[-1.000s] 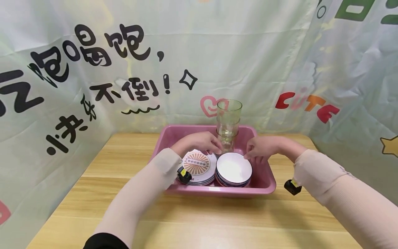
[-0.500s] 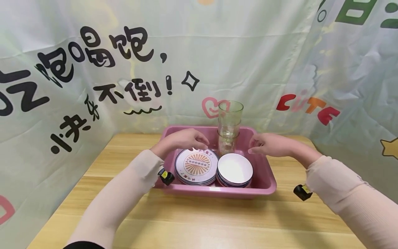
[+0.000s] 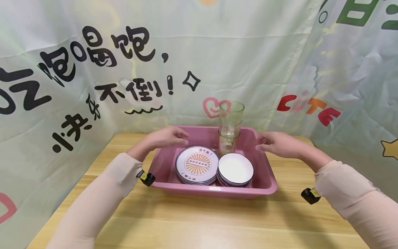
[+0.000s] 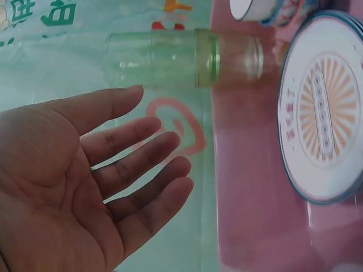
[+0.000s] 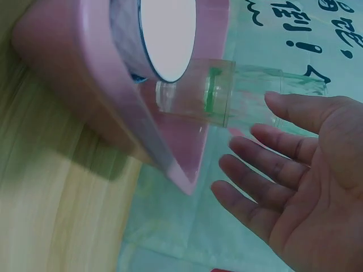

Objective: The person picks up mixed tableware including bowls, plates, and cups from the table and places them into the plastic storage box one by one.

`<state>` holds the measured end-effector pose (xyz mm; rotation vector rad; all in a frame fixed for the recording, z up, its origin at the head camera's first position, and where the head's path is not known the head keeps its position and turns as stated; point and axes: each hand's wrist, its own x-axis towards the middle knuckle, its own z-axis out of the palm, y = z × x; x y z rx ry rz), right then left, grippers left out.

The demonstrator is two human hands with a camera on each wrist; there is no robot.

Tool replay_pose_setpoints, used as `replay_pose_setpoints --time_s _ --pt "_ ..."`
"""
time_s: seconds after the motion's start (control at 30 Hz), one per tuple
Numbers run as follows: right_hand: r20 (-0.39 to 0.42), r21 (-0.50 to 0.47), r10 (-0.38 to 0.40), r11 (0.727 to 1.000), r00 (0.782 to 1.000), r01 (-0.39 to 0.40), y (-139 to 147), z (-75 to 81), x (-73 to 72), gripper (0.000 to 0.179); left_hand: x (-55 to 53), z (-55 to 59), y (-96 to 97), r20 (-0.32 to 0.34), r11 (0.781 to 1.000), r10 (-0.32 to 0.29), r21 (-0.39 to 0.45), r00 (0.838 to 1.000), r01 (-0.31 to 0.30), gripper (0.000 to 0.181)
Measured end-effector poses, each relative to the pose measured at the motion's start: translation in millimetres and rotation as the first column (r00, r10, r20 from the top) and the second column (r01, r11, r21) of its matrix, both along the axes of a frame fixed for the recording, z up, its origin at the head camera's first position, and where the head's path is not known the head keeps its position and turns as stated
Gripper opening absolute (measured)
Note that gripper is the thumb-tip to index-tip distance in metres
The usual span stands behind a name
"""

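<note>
A pink plastic basin (image 3: 186, 187) holds a stack of patterned plates (image 3: 197, 164), a stack of bowls (image 3: 235, 168) and a stack of clear green-tinted glasses (image 3: 229, 128). Over the basin's left back rim is my left hand (image 3: 168, 137), holding nothing; the left wrist view shows its fingers spread and relaxed. My right hand (image 3: 278, 143) is by the basin's right rim, also without anything in it. In the right wrist view its fingers are loosely extended, and the glasses lie beyond the thumb.
The basin sits on a light wooden table (image 3: 199, 221), toward its back edge. Behind it and at both sides hangs a pale printed cloth (image 3: 186, 45) with dark lettering. The glasses rise well above the basin's rim.
My left hand has moved left from over the plates to the basin's left rim. My right hand has shifted right, off the bowls. The dishes stay in place.
</note>
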<state>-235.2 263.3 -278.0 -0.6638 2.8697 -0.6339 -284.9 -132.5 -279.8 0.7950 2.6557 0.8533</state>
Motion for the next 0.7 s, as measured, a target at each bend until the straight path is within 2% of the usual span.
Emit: replay_pose_setpoints --time_s 0.17,0.3,0.43,0.57,0.7 --pt "-0.06 0.009 -0.018 1.0 0.998 0.018 9 -3.8 1.7 0.035 -0.6 -2.6 -21.2 -0.068 0.998 0.057 -0.025 0.996 -0.059 0.041" --pt "-0.091 0.022 -0.05 0.998 0.995 0.052 16 -5.9 3.3 0.048 -0.7 -5.6 -35.6 -0.121 0.992 0.116 -0.026 0.986 -0.12 0.041" --pt "-0.109 0.037 -0.072 0.996 0.991 0.076 22 -9.5 3.2 0.06 0.3 -9.6 -50.2 -0.174 0.988 0.152 -0.01 0.973 -0.156 0.042" --pt "-0.137 0.063 -0.088 0.993 0.987 0.097 28 -16.2 1.6 0.062 0.5 -17.7 -65.8 -0.243 0.982 0.175 -0.025 0.954 -0.186 0.045" --pt "-0.166 0.103 -0.11 0.986 0.98 0.128 35 -24.4 0.2 0.067 0.9 -26.7 -81.2 -0.329 0.97 0.195 -0.077 0.924 -0.232 0.046"
